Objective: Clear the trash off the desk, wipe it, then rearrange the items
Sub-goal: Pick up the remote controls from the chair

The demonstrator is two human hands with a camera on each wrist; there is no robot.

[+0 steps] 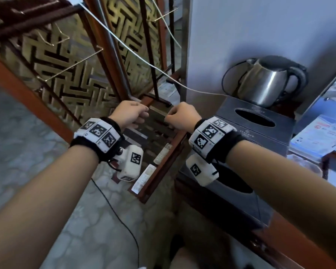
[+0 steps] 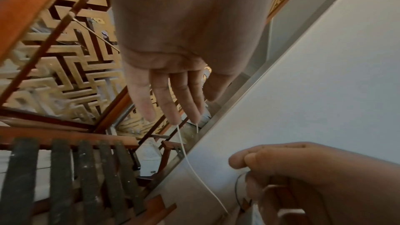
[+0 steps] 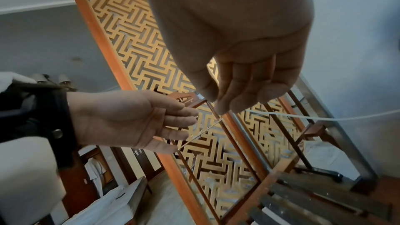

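I hold a small clear plastic wrapper [image 1: 158, 113] stretched between both hands, in the air above a slatted wooden rack [image 1: 159, 140]. My left hand [image 1: 131, 113] pinches its left edge with thumb and fingertips. My right hand [image 1: 180, 115] is curled and pinches the right edge. In the right wrist view the wrapper [image 3: 201, 133] shows only as a thin glinting line running from the left hand [image 3: 129, 119] to the right hand's fingertips [image 3: 225, 107]. The left wrist view shows my left fingers [image 2: 168, 95] nearly straight and the right hand [image 2: 303, 177] curled below.
A steel kettle [image 1: 266, 82] stands behind a black tissue box [image 1: 254, 129] on the wooden desk [image 1: 279, 239] at right, beside a blue leaflet [image 1: 322, 136]. A white cable [image 1: 124, 45] crosses in front of the gold lattice screen [image 1: 66, 65]. A black cord [image 1: 114, 210] lies on the floor.
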